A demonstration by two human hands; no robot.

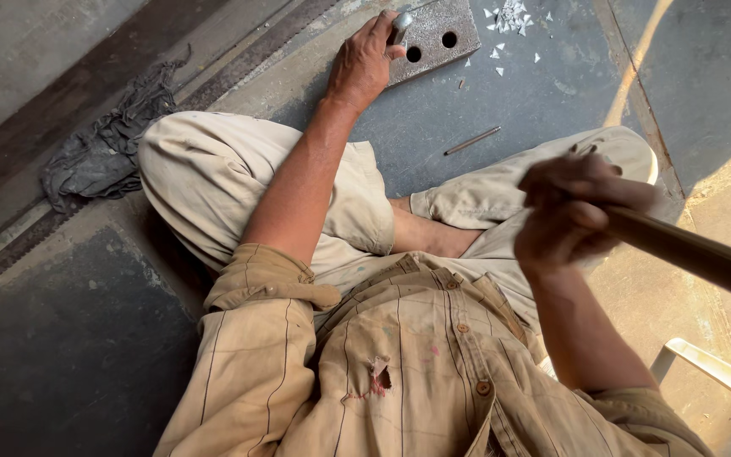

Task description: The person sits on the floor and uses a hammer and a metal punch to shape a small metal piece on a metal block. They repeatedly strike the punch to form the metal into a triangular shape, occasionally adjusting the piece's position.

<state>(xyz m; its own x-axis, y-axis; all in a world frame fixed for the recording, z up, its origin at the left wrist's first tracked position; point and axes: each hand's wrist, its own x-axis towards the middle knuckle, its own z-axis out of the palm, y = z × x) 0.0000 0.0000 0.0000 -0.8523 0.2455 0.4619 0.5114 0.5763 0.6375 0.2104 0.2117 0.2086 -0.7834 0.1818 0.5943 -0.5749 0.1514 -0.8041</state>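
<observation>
Seated on a grey concrete floor [509,110] in slanting sunlight
Left hand [364,63] grips a steel punch [399,28] on a holed plate [437,38]; right hand [573,211] is clenched round a dark handle [695,254]

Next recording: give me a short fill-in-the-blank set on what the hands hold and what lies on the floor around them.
1. The left hand holds a short metal punch upright on a metal plate that shows ____ round holes.
2. The right hand grips a dark ____, raised and blurred.
3. A thin metal rod lies on the ____ between the plate and the knee.
4. A crumpled grey ____ lies beside the other knee.

Missing words: two; handle; floor; cloth
</observation>
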